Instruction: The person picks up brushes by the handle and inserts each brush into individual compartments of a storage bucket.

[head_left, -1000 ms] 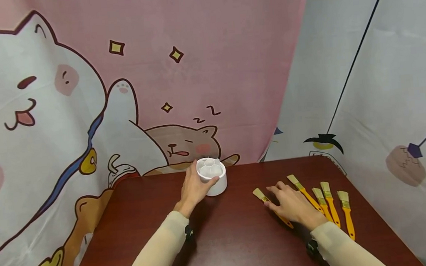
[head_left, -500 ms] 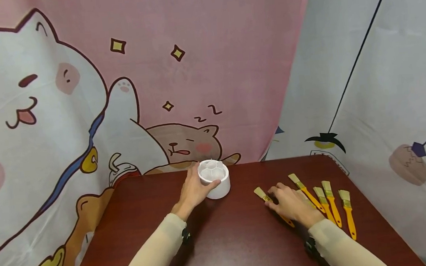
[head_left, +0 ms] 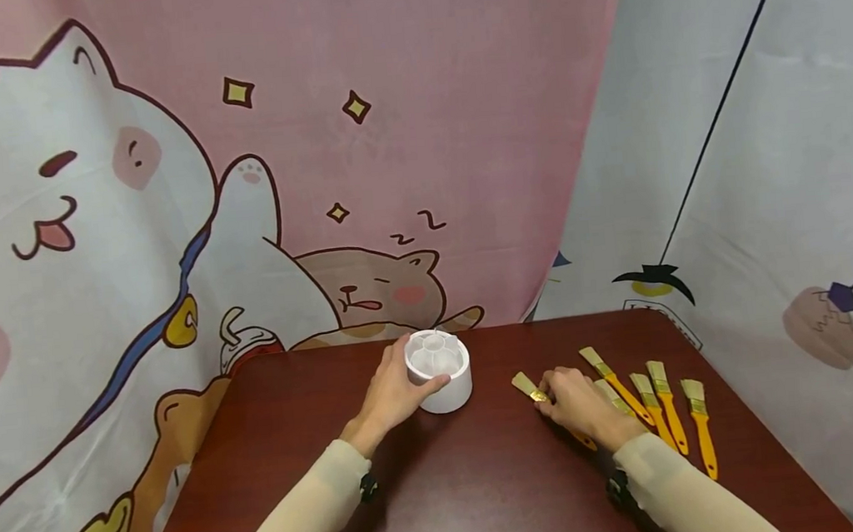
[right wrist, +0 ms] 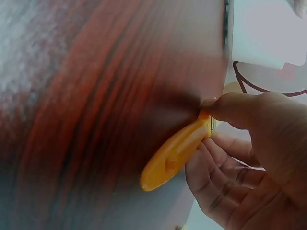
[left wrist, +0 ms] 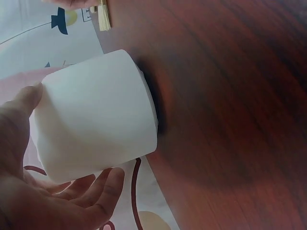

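A round white holder (head_left: pixel 447 394) with several compartments inside stands near the far middle of the table. My left hand (head_left: pixel 394 390) grips it from the left, thumb at the near side of the rim and fingers round the far side; the left wrist view shows the holder's plain wall (left wrist: pixel 96 110). To the right, my right hand (head_left: pixel 580 404) pinches a paintbrush (right wrist: pixel 175 153) with a yellow handle, thumb on one side and fingers on the other. Its pale bristles (head_left: pixel 523 383) point to the far left. My palm hides the middle of the handle in the head view.
Several more yellow-handled paintbrushes (head_left: pixel 702 428) lie spread on the dark red-brown table (head_left: pixel 445 498), right of my right hand and partly beneath it. A cartoon-printed cloth (head_left: pixel 416 133) hangs right behind the table's far edge.
My left hand has drawn the white holder nearer and to the right. My right fingers have closed from resting over the paintbrush to pinching it, and the brush has shifted slightly right.
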Motion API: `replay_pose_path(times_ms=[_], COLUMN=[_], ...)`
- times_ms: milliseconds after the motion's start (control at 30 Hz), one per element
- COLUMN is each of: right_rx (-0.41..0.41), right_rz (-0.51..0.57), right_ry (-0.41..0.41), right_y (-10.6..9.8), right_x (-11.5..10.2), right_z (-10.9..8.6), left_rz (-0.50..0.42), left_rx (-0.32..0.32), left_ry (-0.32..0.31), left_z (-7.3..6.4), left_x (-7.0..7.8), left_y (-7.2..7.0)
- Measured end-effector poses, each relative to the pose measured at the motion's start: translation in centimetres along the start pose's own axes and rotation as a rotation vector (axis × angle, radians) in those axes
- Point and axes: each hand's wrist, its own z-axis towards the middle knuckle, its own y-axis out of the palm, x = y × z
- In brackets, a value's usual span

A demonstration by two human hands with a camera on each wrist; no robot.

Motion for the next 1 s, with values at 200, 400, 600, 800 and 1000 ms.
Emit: replay_pose_path(times_ms=[200, 400, 600, 800, 1000], right_rx=[-0.029, -0.012, -0.002, 0.042, 0.09], right_rz=[0.059, 0.12, 0.164, 0.179, 0.186], right_ry=[0.038, 0.024, 0.02, -0.012, -0.03], right_y=[0.3, 0.8, 1.0, 0.5, -0.3], right_x=[0.0, 0.3, 0.5, 0.4, 0.1], right_z=[-0.2, -0.9, -1.2, -0.7, -0.2], left_rz=[-0.005, -0.017, -0.015, -0.011, -0.019], left_rx=[-0.027, -0.04, -0.056, -0.054, -0.061], left_ry=[0.024, 0.036, 0.08, 0.106, 0.124], left_z=[-1.5, -2.5, -3.1, -3.1, -2.9], left_x=[-0.2, -0.5, -0.7, -0.6, 0.1], left_y=[0.2, 0.4, 0.4, 0.2, -0.3])
